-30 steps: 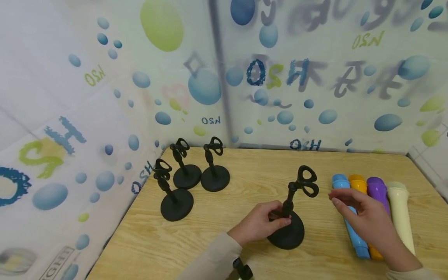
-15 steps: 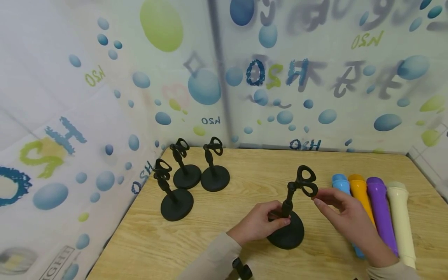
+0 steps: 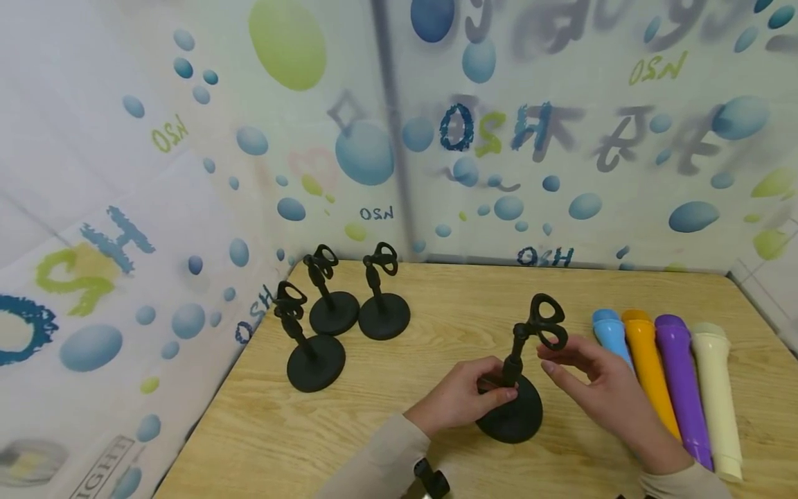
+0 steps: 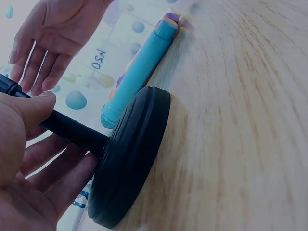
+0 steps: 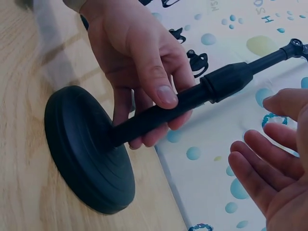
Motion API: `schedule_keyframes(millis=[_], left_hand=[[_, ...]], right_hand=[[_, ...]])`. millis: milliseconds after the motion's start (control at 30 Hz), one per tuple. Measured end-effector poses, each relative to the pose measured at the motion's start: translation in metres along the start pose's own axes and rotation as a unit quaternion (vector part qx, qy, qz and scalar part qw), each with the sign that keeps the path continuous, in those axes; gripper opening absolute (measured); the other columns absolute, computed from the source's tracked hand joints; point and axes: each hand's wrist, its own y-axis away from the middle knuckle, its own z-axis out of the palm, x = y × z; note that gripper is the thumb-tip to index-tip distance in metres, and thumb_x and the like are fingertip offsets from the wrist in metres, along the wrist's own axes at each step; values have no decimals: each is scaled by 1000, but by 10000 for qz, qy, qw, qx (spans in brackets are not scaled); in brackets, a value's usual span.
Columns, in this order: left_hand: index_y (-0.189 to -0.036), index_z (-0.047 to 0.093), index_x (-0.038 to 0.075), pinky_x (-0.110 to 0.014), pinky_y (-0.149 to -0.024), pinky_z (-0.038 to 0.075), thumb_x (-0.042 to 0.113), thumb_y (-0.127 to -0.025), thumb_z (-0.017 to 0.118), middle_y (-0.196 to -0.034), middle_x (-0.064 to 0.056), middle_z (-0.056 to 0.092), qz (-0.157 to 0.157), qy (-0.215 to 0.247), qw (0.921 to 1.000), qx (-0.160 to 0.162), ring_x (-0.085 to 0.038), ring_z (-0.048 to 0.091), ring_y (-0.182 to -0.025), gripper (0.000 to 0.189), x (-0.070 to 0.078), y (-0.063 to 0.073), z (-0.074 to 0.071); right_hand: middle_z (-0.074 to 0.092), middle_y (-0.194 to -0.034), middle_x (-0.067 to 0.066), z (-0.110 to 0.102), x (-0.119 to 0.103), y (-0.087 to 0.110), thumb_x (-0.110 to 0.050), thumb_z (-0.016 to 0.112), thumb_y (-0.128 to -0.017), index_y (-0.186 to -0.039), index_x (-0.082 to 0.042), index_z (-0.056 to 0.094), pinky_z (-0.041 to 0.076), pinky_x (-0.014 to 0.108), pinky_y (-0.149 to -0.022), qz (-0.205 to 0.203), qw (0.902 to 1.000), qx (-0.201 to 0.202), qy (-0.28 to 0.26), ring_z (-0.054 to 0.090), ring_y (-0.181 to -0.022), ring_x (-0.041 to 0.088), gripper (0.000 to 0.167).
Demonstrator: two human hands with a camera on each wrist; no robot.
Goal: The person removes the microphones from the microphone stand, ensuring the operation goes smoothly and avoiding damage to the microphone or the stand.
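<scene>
A black desktop microphone stand (image 3: 520,419) is upright on the wooden table, with a two-ring clip (image 3: 548,322) at its top. My left hand (image 3: 464,395) grips its pole just above the round base, thumb on the near side and fingers behind. In the left wrist view the base (image 4: 130,159) rests flat on the table. My right hand (image 3: 605,388) hovers right of the pole, just below the clip, holding nothing. Its fingers (image 5: 260,168) are loosely bent and apart from the pole in the right wrist view.
Three more black microphone stands (image 3: 383,317) are grouped at the back left. On the right, blue (image 3: 611,333), orange (image 3: 648,367), purple (image 3: 682,381) and cream (image 3: 717,395) plastic microphones lie side by side. A patterned curtain (image 3: 436,173) borders the table's back and left.
My right hand has moved left from over the microphones to beside the stand, below its clip, uncovering more of the microphones. My left hand keeps its grip on the pole.
</scene>
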Motion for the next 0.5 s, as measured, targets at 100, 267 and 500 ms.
schedule_keyframes(millis=[100,267,500], left_hand=[[-129,72,10,-18,-96,58,21,-108,70,-120,-4,79,-1,2,10000,-6,2,71,-110,24,1,0,0],[-130,71,9,-18,-96,57,21,-108,69,-120,-5,79,21,-6,10000,-13,1,71,-111,25,1,0,0],[-128,72,9,-18,-97,57,22,-108,69,-122,-4,79,6,5,10000,-9,2,71,-112,24,1,0,0]], right_hand=[[77,-114,-12,3,0,1,0,78,-98,-123,-8,74,53,6,-92,-47,10000,-63,11,72,-104,4,27],[79,-116,-1,6,-3,1,0,79,-97,-124,-8,74,52,7,-93,-35,9999,-140,24,71,-105,1,30],[78,-116,1,12,-5,1,9,79,-92,-124,-2,73,54,9,-94,-313,9990,-155,-289,71,-107,-2,34]])
